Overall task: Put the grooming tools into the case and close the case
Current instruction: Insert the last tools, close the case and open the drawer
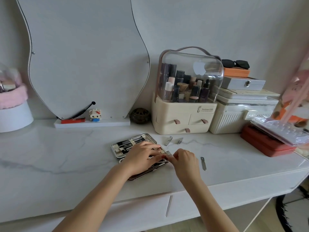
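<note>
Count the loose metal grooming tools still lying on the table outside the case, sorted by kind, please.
Nail clippers: 2, larger clipper and smaller clipper
Flat nail file: 1, nail file
Total: 3

Not counted: the piece the hands are fitting at the case.

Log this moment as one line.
case: open silver grooming case | left hand: rests on case | right hand: pinches small metal tool | loose: two clippers, file

Head view, downward (near desk (50, 156))
</note>
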